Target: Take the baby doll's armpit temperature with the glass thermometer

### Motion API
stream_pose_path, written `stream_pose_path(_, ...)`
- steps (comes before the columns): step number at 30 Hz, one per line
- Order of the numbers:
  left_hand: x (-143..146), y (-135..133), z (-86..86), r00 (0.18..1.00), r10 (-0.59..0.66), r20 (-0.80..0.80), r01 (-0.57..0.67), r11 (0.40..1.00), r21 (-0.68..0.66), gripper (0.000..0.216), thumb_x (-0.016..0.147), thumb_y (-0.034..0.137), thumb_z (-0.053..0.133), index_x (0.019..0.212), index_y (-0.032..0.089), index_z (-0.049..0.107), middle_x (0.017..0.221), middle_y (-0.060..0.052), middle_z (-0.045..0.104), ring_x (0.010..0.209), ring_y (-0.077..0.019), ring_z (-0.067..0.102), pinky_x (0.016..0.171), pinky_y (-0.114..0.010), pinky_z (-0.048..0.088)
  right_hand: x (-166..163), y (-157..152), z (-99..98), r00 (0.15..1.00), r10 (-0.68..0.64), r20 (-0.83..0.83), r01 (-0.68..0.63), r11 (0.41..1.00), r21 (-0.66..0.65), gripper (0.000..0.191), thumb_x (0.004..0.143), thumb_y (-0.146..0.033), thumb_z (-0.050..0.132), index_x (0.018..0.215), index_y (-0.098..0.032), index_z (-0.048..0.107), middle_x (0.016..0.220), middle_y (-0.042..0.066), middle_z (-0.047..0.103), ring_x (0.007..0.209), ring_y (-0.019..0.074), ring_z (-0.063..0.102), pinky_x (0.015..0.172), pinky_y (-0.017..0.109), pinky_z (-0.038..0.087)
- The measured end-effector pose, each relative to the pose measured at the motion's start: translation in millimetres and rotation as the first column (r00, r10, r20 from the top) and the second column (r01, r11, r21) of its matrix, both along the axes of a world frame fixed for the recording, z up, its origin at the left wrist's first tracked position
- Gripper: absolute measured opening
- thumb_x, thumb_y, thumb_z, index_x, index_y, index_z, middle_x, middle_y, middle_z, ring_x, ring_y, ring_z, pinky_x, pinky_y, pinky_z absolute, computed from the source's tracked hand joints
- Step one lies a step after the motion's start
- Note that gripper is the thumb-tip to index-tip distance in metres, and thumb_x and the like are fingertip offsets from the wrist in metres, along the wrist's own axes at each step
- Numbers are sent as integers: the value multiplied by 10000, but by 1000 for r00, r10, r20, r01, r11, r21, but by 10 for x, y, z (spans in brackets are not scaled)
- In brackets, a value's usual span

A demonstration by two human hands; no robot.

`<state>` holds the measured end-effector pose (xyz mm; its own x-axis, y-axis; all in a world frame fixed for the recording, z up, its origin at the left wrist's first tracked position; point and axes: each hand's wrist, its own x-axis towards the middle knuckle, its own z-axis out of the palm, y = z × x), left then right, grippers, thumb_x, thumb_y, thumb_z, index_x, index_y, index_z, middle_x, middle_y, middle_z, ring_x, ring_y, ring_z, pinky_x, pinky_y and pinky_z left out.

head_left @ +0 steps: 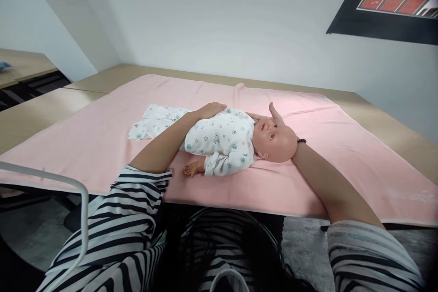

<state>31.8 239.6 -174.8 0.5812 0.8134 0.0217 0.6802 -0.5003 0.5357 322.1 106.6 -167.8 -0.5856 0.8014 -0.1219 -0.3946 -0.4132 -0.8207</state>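
Observation:
A baby doll (222,134) lies on its back across a pink blanket, its bald head (277,143) to the right. It wears a white printed top, with white printed trousers (159,118) over its legs. Flat on the doll's belly rests my left hand (212,110), its fingers stretched along the far side. Under the head and neck, my right hand (274,114) cradles the doll, palm up; its thumb points up beside the face and its fingertips show past the neck. Much of that palm is hidden by the head. One small doll hand (193,169) sticks out of the near sleeve.
The pink blanket (85,146) covers most of a wooden table (386,123) against a white wall. Another wooden table (20,64) stands at the far left. A pale curved metal bar (84,210) rises at the near left. A dark-framed window is at the upper right.

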Motion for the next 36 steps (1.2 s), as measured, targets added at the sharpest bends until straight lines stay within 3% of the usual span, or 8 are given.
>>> stream_pose_path(3, 1, -1, 1, 1000, -1, 4, 1, 1000, 0, 651, 957, 633, 249, 1309, 224, 614, 1447, -104, 571, 1333, -266, 511, 1183, -371, 332, -5, -11, 2, 999, 43, 16, -43, 999, 5, 771, 952, -766, 350, 1418, -185, 551, 1153, 147, 746, 1148, 308, 670, 972, 488, 570)
stream_pose_path(8, 1, -1, 5, 1000, 0, 1, 0, 1000, -4, 632, 959, 627, 260, 1299, 232, 618, 1454, -98, 569, 1343, -268, 502, 1190, -377, 324, -6, 26, -14, 999, -32, -4, 32, 999, 39, 827, 959, -774, 293, 1454, -147, 510, 1198, 150, 729, 1207, 307, 640, 1003, 488, 546)
stream_pose_path(13, -2, -10, 11, 1000, 4, 5, -4, 1000, -17, 640, 959, 640, 265, 1303, 230, 616, 1449, -108, 569, 1344, -272, 501, 1178, -385, 337, -6, 6, -7, 1000, 30, -4, -30, 999, 25, 781, 957, -762, 348, 1434, -177, 550, 1148, 148, 744, 1194, 319, 645, 997, 508, 551)
stream_pose_path(18, 2, -23, 18, 1000, -3, 4, 3, 1000, -13, 642, 959, 631, 260, 1290, 221, 626, 1447, -105, 569, 1337, -270, 503, 1185, -373, 324, -19, 8, 0, 998, -70, 2, 70, 997, 39, 829, 955, -780, 312, 1443, -147, 530, 1164, 145, 739, 1196, 298, 642, 965, 469, 568)
stream_pose_path(23, 4, -38, 30, 1000, 12, 6, -12, 1000, -24, 649, 958, 631, 257, 1322, 222, 606, 1458, -103, 563, 1356, -263, 489, 1186, -367, 321, -15, -38, 27, 999, 37, 18, -37, 999, 0, 770, 941, -770, 374, 1388, -178, 583, 1101, 145, 756, 1157, 324, 660, 988, 501, 556)
stream_pose_path(28, 10, -48, 37, 1000, 15, 7, -15, 1000, -26, 645, 957, 632, 258, 1305, 223, 615, 1464, -104, 560, 1340, -262, 500, 1186, -368, 318, -9, -27, 20, 1000, 4, 4, -4, 1000, 19, 811, 950, -784, 316, 1433, -171, 535, 1129, 139, 749, 1167, 313, 661, 1007, 510, 537)
stream_pose_path(36, 0, -23, 21, 1000, -4, 12, 4, 1000, -18, 594, 960, 599, 270, 1274, 241, 625, 1445, -94, 578, 1342, -250, 500, 1179, -365, 328, -18, -20, 12, 999, 30, -12, -30, 999, 11, 804, 926, -791, 379, 1426, -186, 556, 1167, 145, 742, 1181, 328, 654, 1012, 518, 545)
